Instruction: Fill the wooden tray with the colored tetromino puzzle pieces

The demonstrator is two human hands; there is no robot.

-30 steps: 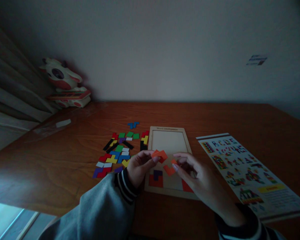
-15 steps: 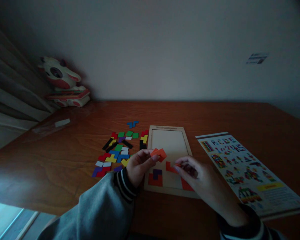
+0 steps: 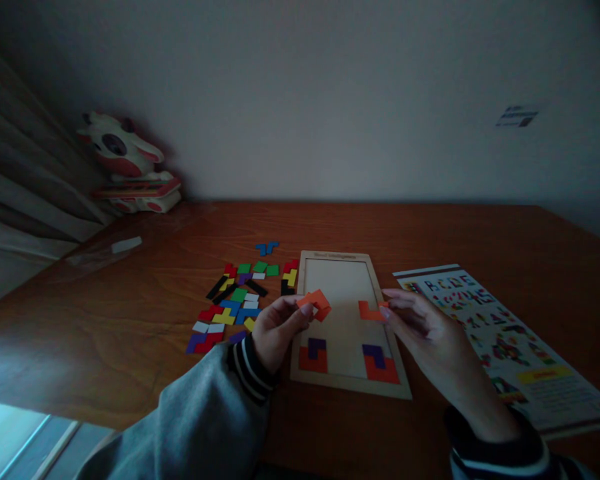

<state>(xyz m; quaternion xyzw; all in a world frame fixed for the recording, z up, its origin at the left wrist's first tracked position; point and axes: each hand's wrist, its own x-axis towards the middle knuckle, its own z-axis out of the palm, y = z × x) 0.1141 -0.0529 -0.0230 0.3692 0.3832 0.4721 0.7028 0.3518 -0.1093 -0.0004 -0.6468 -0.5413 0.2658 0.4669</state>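
Note:
Between the thumb and fingers of my left hand (image 3: 280, 328) are a few orange puzzle pieces (image 3: 319, 304), overlapping one another above the left side of the wooden puzzle tray (image 3: 353, 385). My right hand (image 3: 425, 333) pinches the end of an L-shaped orange puzzle piece (image 3: 369, 311) over the tray's right side. In the tray's lower left corner, a purple piece (image 3: 317, 347) nests against a red-orange piece (image 3: 310, 363). The lower right corner holds another purple piece (image 3: 374, 355) against a red-orange piece (image 3: 387, 372).
Loose coloured pieces (image 3: 225, 317) lie left of the tray, with two blue ones (image 3: 267, 249) farther back. A printed pattern sheet (image 3: 545, 393) lies on the right of the wooden table (image 3: 145, 313). A cow-shaped toy (image 3: 125, 153) stands at the back left by a curtain (image 3: 25, 193).
My right hand has moved right and slightly up with the orange piece, uncovering the tray's lower right corner. The left hand stays almost in place with its pieces.

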